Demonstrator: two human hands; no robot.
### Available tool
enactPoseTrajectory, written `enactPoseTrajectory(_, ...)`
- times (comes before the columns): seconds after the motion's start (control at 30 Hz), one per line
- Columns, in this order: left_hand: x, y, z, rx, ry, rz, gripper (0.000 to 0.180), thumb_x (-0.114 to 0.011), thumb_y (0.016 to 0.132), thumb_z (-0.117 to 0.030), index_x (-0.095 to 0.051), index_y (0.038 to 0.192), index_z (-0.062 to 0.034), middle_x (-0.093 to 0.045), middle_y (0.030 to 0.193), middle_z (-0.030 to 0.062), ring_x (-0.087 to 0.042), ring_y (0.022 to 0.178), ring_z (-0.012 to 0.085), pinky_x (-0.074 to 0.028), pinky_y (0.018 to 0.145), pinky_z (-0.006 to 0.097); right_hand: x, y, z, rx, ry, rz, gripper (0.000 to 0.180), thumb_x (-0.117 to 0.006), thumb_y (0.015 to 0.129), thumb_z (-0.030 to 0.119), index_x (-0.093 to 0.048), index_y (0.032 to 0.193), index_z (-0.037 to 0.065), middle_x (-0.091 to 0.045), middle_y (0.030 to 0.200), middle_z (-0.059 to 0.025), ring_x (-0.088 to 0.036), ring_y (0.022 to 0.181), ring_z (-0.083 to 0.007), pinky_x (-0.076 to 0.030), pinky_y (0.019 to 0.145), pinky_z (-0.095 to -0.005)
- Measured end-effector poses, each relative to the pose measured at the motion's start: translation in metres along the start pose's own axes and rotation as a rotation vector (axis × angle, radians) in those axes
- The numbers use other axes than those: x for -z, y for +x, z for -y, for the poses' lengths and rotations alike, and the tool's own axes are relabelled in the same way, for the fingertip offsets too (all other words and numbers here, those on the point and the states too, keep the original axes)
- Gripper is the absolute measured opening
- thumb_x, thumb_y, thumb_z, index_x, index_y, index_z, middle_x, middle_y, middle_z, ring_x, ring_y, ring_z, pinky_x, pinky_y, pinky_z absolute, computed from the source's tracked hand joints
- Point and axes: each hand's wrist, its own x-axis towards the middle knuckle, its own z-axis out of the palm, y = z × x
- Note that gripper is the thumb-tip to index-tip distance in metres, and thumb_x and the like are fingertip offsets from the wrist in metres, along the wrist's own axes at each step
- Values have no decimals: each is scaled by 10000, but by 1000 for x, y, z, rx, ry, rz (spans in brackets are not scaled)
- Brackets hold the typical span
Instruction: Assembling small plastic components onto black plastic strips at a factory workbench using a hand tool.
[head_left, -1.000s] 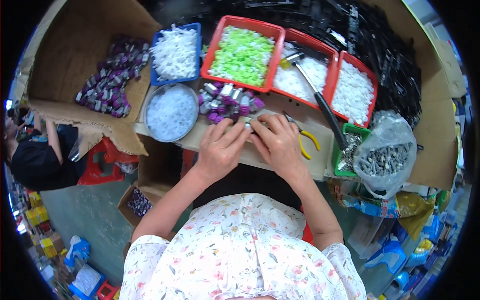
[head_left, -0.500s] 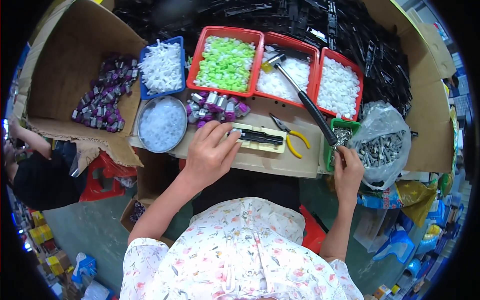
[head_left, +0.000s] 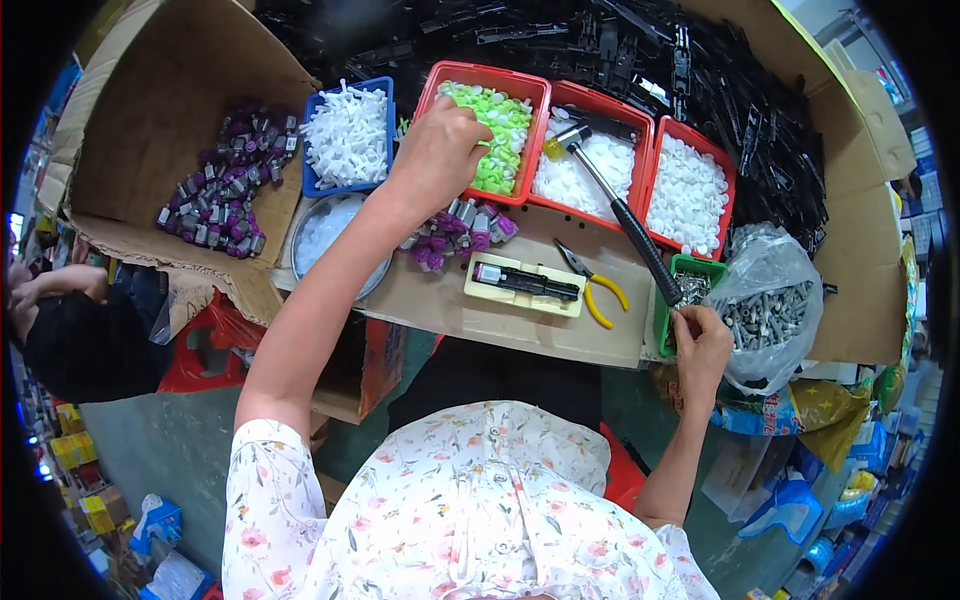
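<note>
Green floor (head_left: 185, 450) below the worktable (head_left: 605, 338)

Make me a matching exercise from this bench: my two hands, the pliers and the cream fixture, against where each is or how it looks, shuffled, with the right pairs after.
Column one:
1. Left hand
2. Right hand
3. Pliers
4. Cream fixture

Column two:
A. Has a black part lying in it
B. Has yellow handles
C. At the red bin of green and white pieces
D. At the green tray

Pairs: 1-C, 2-D, 3-B, 4-A
</note>
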Motion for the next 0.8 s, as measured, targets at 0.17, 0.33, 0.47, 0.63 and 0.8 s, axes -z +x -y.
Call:
enactPoseTrajectory(0.17, -28, 8, 18, -54, 189, -2, 50, -716, 689, -18, -724, 739, -20, -673, 808, 115, -618, 918, 307, -535, 801, 416, 6, 0, 6, -42, 68, -22, 95, -710, 862, 36, -676, 909, -39, -649, 766, -149, -633, 645, -245, -476, 599, -360)
enactPoseTrajectory(0.33, -23, 9, 16, -52, 129, -8, 20, -704, 699, -3, -711, 713, -16, -672, 796, 97, -622, 904, 280, -532, 782, 408, 13, -2, 3, -29, 169, -124, 79, -691, 879, 9, -666, 937, -39, -647, 779, -98, -613, 670, -160, -484, 626, -297)
enactPoseTrajectory(0.47, -10, 7, 12, -19, 10, -71, 51, -697, 736, -8, -711, 785, -1, -676, 796, 102, -624, 861, 271, -526, 755, 382, 17, 0, 14, -33, 368, -195, 72, -678, 888, -27, -669, 960, -30, -653, 808, -30, -609, 716, -84, -493, 661, -232)
enactPoseTrajectory(0.63, 15, -6, -33, 375, -679, -9, 50, -709, 877, -36, -683, 861, 4, -733, 960, 88, -632, 749, 87, -515, 679, 247, 6, 9, 69, 128, 504, -67, 93, -689, 851, -68, -676, 936, -33, -671, 827, -55, -645, 749, -108, -508, 684, -240)
enactPoseTrajectory(0.8, 20, -51, -74, 722, -1524, 75, 164, -778, 834, -25, -718, 986, -28, -743, 922, 65, -667, 816, 97, -499, 700, 217, -17, 22, 133, 310, 638, 75, 93, -719, 795, -85, -684, 863, -31, -680, 817, -85, -659, 732, -148, -518, 672, -256)
